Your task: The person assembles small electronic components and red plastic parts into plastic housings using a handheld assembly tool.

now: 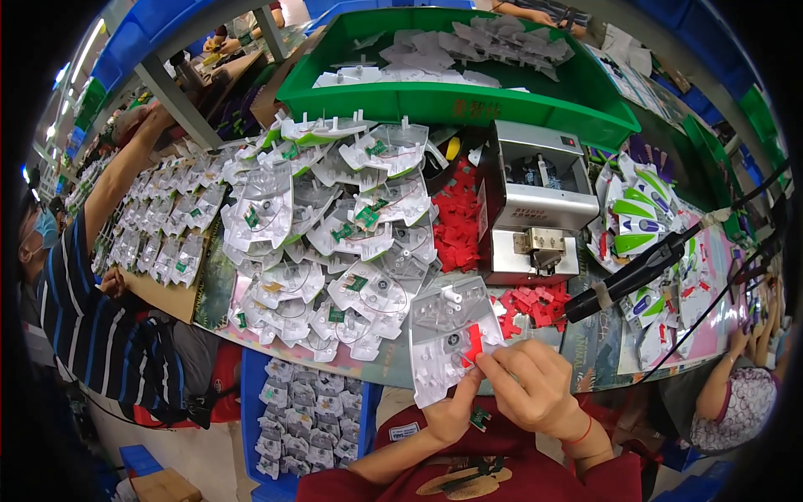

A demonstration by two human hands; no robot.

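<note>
My left hand (454, 412) grips the lower edge of a white plastic housing (439, 314), held tilted over the table's front edge with its posts and ribs facing up. Between the fingertips of my right hand (535, 385) is a small red plastic piece (474, 341), set against the housing's inner right side. Just below my hands, a small green circuit board (479, 417) hangs in front of my dark red shirt. Several similar housings (368, 289) with green boards and thin wires are stacked left of my hands. Loose red pieces (535, 305) lie just beyond my right hand.
A metal benchtop machine (539, 209) stands ahead, with more red pieces (456, 222) beside it. Behind is a green bin (535, 113) of white parts. A black tool (627, 276) with a cable juts in from the right. A blue crate (251, 418) sits lower left; co-workers flank me.
</note>
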